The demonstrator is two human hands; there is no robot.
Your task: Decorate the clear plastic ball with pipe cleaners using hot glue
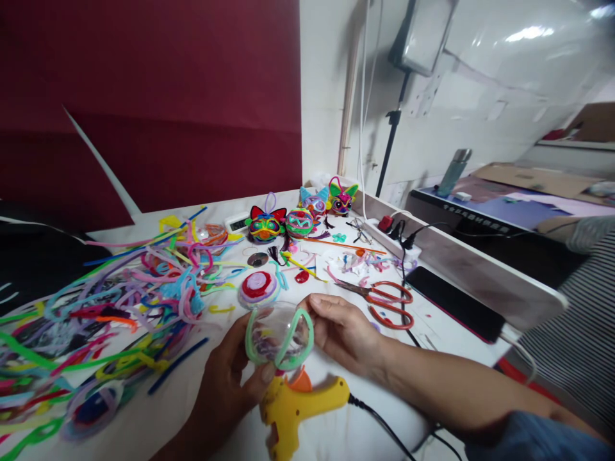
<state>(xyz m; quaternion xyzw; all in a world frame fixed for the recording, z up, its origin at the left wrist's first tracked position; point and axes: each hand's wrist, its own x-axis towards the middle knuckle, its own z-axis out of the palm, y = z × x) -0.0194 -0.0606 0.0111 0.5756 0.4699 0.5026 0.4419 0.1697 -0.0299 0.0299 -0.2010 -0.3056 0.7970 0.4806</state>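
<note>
Both hands hold a clear plastic ball (278, 336) wrapped with a mint-green pipe cleaner band. My left hand (225, 378) cups it from below and the left, thumb against its lower edge. My right hand (343, 330) grips its right side with the fingertips on the green band. Just under the ball a yellow glue gun (298, 403) lies on the white table (336, 435), its black cord running off to the right. A half ball covered with a red and lilac spiral (258, 287) sits just beyond the hands.
A big heap of coloured pipe cleaners (120, 301) covers the left of the table. Several finished colourful animal-face balls (266, 225) stand at the back. Red-handled scissors (384, 301), a black phone (456, 301) and a power strip (391, 234) lie to the right.
</note>
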